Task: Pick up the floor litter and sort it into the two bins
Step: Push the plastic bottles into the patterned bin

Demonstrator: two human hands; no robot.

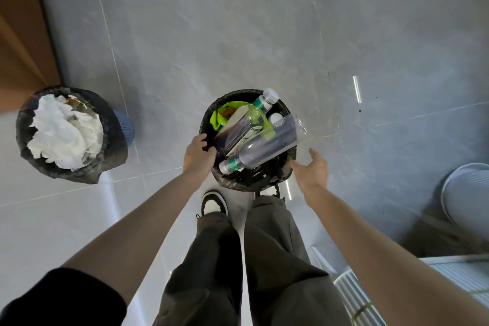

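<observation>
Left hand (197,152): fingers curl over the near-left rim of the centre bin (235,95) and grip it; the fingertips are hidden inside the black liner.
Right hand (313,169): spread and relaxed, holding nothing, just beside the bin's right rim; whether it touches cannot be told.
Centre bin: stands on the grey floor in front of the feet; it hides most of the right shoe.
Leaning bottle (251,124): clear, white cap, green label, propped toward the far rim.
Lying bottle (264,149): clear, crossing the first, cap toward the near left.
Green wrapper (218,119): inside at the left, partly covered.
White round thing (276,118): half hidden, not identifiable.
Left bin (113,145): well apart, heaped with crumpled white paper (63,135).
White ribbed object (465,193): blurred, cut off at the right edge.
</observation>
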